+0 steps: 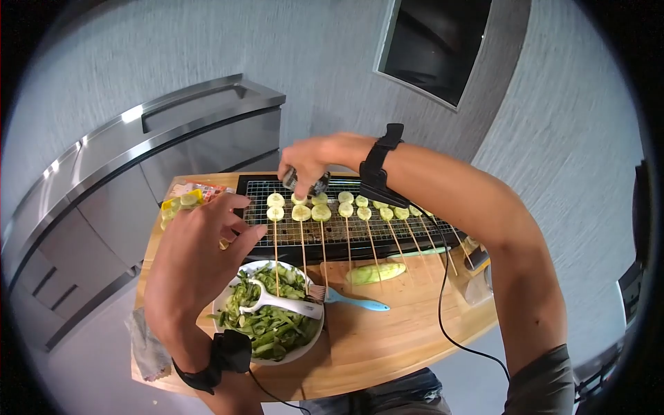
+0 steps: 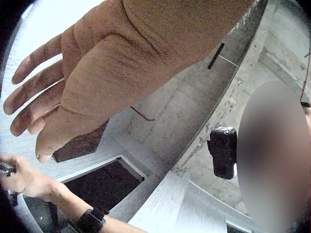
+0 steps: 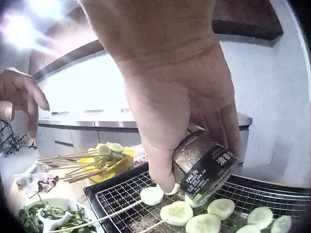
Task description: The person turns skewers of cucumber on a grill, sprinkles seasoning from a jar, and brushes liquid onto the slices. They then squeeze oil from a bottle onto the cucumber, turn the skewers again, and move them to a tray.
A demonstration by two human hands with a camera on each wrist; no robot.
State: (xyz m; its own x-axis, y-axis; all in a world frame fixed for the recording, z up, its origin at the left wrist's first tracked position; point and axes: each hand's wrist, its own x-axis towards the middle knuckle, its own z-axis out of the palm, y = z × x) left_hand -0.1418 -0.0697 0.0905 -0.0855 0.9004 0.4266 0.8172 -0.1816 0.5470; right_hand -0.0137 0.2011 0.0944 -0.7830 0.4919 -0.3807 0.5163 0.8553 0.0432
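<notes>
I have the right hand [image 1: 308,160] above the grill [image 1: 256,190], its fingers and thumb wrapped round a small jar [image 3: 197,162] with a black label. The jar is tilted, low over the left part of the mesh, right over the cucumber slices [image 1: 321,212]. I cannot tell from here whether anything is falling out of it.

My left hand [image 1: 200,242] holds nothing; it hangs in the air by the grill's left end, fingers loosely bent and thumb apart from them.

The slices lie in a row across the mesh, two to a skewer [image 1: 302,242] at the left end, and the sticks reach over the grill's front edge toward me. Past the left hand, a yellow basket [image 3: 127,162] holds more skewered slices.

Nearer to me on the table [image 1: 408,311], a white bowl [image 1: 315,338] is full of green peelings [image 1: 277,339], with a white peeler [image 1: 283,303] lying on top. Just beside the bowl rests a blue-handled brush [image 1: 356,301], and near that a peeled cucumber [image 1: 377,273].
</notes>
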